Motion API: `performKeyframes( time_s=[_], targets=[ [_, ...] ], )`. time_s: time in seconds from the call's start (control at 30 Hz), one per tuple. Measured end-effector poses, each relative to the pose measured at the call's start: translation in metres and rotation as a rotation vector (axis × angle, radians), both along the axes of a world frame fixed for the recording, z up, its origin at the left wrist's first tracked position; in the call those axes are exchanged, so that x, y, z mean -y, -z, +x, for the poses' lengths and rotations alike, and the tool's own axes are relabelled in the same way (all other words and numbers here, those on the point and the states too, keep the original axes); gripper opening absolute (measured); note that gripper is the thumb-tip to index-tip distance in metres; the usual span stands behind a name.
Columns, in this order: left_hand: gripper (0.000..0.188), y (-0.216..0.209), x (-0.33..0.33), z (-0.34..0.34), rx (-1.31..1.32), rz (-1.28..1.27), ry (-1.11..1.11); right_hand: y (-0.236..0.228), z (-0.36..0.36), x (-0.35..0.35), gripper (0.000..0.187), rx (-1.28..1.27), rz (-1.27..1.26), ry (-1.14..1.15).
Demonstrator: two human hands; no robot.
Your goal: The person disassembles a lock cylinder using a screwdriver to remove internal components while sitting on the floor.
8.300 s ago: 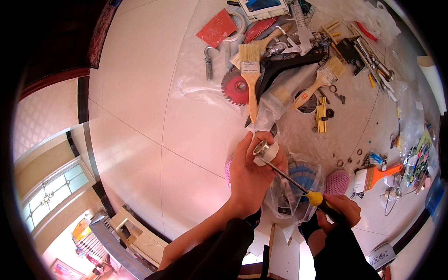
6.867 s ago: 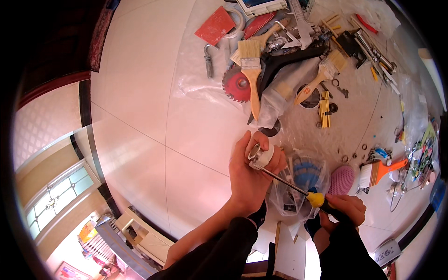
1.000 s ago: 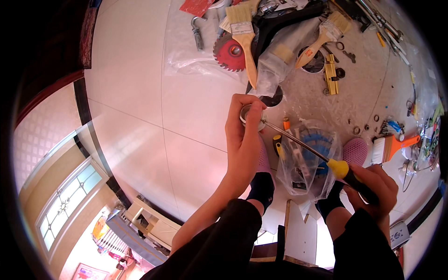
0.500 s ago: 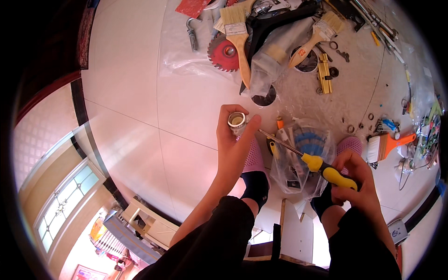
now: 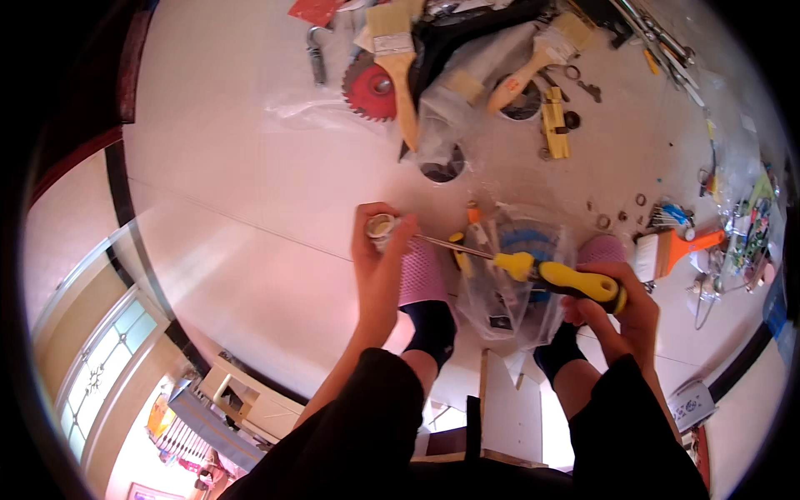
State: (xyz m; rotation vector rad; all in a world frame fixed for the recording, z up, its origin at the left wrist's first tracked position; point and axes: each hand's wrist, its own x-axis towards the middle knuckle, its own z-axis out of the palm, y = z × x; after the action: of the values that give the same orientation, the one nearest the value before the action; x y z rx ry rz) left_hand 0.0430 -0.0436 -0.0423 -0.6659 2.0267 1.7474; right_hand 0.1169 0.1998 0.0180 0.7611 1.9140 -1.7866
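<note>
My left hand [image 5: 375, 275] is closed around a small round metal fitting [image 5: 381, 227] with a pale, ring-shaped rim facing up. In my right hand [image 5: 632, 307] is a screwdriver [image 5: 575, 278] with a yellow and black handle, held nearly level. Its thin shaft points left toward the fitting; the tip ends beside my left thumb, and whether it touches the fitting I cannot tell. Below the shaft, between my feet, lies a clear plastic bag [image 5: 546, 329] with blue, ribbed-looking contents.
Ahead on the floor lie a red saw blade [image 5: 369, 87], a wooden-handled paintbrush [image 5: 400, 75], another paintbrush [image 5: 533, 67] and a brass lock cylinder [image 5: 554, 123]. An orange-handled brush [image 5: 679, 250] and loose small parts are at the right. Pink slippers [image 5: 423, 275] cover my feet.
The scene has shifted left as my view turned. The screwdriver has swung to a flatter angle, its tip nearer the fitting. Both hands keep their hold.
</note>
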Motion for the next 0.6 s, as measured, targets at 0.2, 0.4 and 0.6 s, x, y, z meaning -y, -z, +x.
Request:
performKeyframes(
  time_s=[0.2, 0.4, 0.6],
  targets=[
    [0.015, 0.003, 0.015, 0.009, 0.021, -0.045, -0.059, 0.018, 0.007, 0.001, 0.035, 0.04, -0.02, -0.097],
    [0.01, 0.01, 0.019, 0.016, 0.117, -0.007, -0.075, 0.011, -0.007, 0.01, 0.029, 0.071, 0.015, -0.145],
    [0.009, 0.016, 0.018, 0.02, 0.172, -0.05, -0.14, 0.011, 0.0, 0.012, 0.038, 0.052, -0.131, -0.163]
  ],
)
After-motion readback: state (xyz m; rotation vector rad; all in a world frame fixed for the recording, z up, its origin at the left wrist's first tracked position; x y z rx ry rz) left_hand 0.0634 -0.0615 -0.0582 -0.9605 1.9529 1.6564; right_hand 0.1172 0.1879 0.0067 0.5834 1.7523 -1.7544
